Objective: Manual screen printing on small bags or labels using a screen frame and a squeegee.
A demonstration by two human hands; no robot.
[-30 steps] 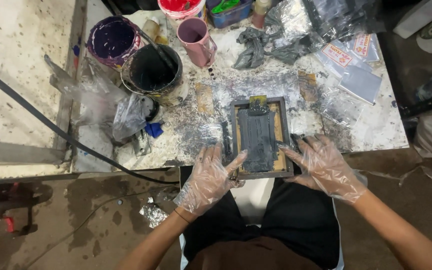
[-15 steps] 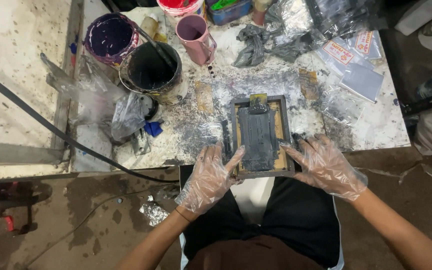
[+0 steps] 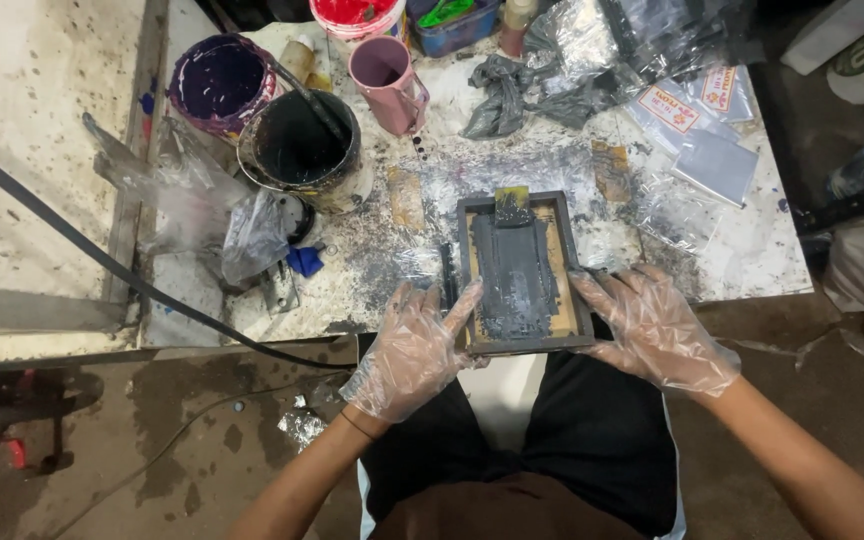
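A paint-spattered white worktable point(image 3: 742, 260) fills the upper part of the head view, its surface smeared with grey ink and littered with crumpled clear plastic bags point(image 3: 177, 195). A thick black hose point(image 3: 82, 245) runs slantwise across the left side and down past the table's front edge. Toward the back stand a black paint bucket point(image 3: 302, 150) with a stick in it, a purple-stained bucket point(image 3: 220, 82) just to its left, a red-filled tub point(image 3: 357, 14) at the top edge and a pink mug point(image 3: 388, 78) between them. At the near edge of the table lies a small dark-framed printing screen point(image 3: 520, 272), its mesh coated in grey ink. The left hand point(image 3: 414, 352), in a loose clear plastic glove, has its fingers spread and its fingertips pressed on the frame's left rail. The right hand point(image 3: 657, 330), gloved the same way, lies flat and open against the frame's right rail, so the frame sits between both hands without being gripped
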